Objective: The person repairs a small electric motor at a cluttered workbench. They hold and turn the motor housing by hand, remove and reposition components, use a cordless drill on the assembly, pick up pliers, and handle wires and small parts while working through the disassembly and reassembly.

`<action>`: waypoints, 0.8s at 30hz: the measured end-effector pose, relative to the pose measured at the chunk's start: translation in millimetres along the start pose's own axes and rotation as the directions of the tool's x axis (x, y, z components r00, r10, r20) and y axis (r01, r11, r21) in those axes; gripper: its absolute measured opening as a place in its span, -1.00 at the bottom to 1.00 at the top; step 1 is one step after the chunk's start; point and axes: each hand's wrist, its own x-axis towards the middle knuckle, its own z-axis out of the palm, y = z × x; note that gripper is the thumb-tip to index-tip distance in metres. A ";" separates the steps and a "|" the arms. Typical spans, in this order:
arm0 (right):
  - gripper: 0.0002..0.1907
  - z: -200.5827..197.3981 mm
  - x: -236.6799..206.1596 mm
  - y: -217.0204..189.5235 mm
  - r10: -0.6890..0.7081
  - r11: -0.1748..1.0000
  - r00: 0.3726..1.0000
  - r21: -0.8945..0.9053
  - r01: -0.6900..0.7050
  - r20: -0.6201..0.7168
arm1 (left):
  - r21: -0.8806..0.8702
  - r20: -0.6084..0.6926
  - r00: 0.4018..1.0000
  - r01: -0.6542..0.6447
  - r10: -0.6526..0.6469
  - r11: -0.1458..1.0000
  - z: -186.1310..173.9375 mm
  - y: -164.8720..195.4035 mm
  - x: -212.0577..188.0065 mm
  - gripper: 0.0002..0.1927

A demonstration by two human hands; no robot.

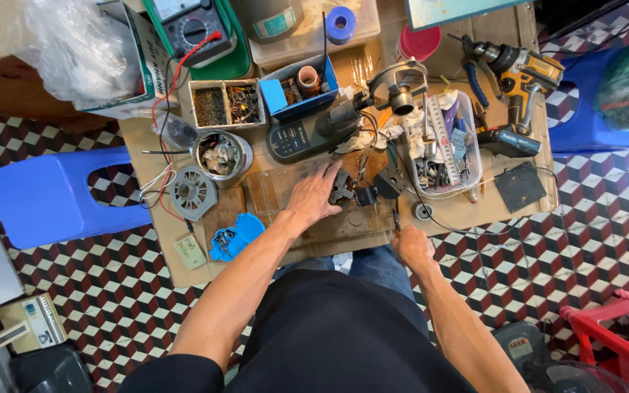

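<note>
On the cluttered worktop (518, 207), the left hand (314, 196) presses flat on a small dark metal part (341, 187), while the right hand (413, 246) grips a thin tool (394, 218) near the worktop's near edge.

1. It was a small repair workshop, set up on a low wooden table (518, 25) over a floor (111, 306) of checkered cube-pattern tiles.
2. A cordless drill (520, 76) lay at 2 o'clock, and a multimeter (192, 29) with red and black leads sat at 11 o'clock.
3. Trays of screws (227, 104), a metal tin of small parts (223, 154) and a clear tub of hand tools (449, 145) crowded the tabletop.
4. Blue plastic stools (52, 196) stood at 9 o'clock and 3 o'clock.
</note>
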 end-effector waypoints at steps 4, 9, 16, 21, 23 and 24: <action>-0.57 -17.4 -10.9 -1.5 0.055 0.994 0.974 0.082 -0.074 0.220 | 0.002 -0.007 0.999 -0.033 0.033 0.999 2.2 -3.6 0.6 0.26; -0.58 -15.6 -42.4 7.7 -0.078 0.932 0.919 0.357 -0.071 0.386 | -0.005 0.010 1.000 -0.029 0.029 1.000 7.4 -8.8 -0.4 0.24; -0.74 41.4 -42.8 -31.0 -0.346 0.605 0.937 0.775 0.182 0.050 | 0.023 0.018 1.000 -0.018 0.017 1.000 7.6 -7.3 -1.9 0.26; -0.74 41.7 -45.7 -49.1 -0.152 0.663 0.983 0.749 0.022 0.105 | 0.028 0.053 0.998 0.015 -0.017 0.999 8.5 -6.0 -1.5 0.26; -0.71 38.6 -46.4 -56.1 -0.156 0.717 0.987 0.692 0.083 0.044 | 0.027 0.049 0.999 0.013 -0.014 1.000 8.5 -5.8 -1.3 0.26; -0.69 37.5 -46.9 -58.6 -0.158 0.743 0.987 0.660 0.109 0.014 | 0.025 0.048 0.999 0.011 -0.012 1.000 8.5 -5.7 -1.6 0.26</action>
